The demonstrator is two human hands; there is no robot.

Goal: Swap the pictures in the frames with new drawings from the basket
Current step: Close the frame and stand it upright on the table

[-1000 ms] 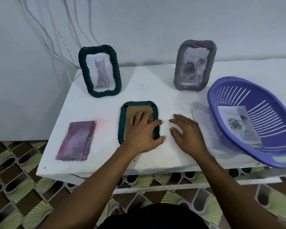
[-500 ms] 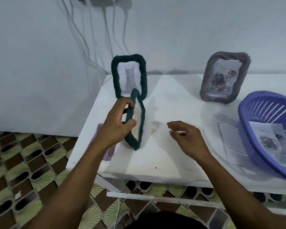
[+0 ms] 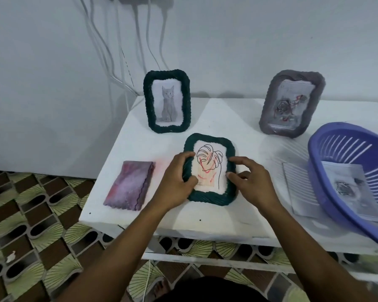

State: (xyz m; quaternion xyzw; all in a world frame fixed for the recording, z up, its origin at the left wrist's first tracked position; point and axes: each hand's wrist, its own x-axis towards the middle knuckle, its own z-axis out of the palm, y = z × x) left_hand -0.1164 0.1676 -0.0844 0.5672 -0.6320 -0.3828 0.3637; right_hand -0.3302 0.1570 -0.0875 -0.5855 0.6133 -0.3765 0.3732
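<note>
Along the left end of the white table [image 3: 96,216] lies a purple-pink cloth pad [image 3: 129,186], flat and apart from the frames. Behind it, near the wall, a dark green frame [image 3: 148,105] stands upright with a grey cat drawing [image 3: 168,103] in it.

At centre front, a second green frame [image 3: 210,198] faces up, showing a line drawing of a leaf [image 3: 207,162] with red marks. Whether it lies fully flat or is raised off the table cannot be determined.

Left hand [image 3: 175,186]: fingers curled round this frame's left rim, thumb on its front, covering that edge. Right hand [image 3: 254,184]: thumb and bent index finger close on the right rim; the remaining fingers are tucked behind and not readable.

Rear right, a grey frame [image 3: 268,114] leans back with a rose picture [image 3: 286,105], its detail blurred. Far right, the purple basket [image 3: 316,164] is cut off by the picture edge. One drawing [image 3: 345,184] lies inside, its subject indistinct. A white sheet [image 3: 297,192] lies partly beneath the basket.
</note>
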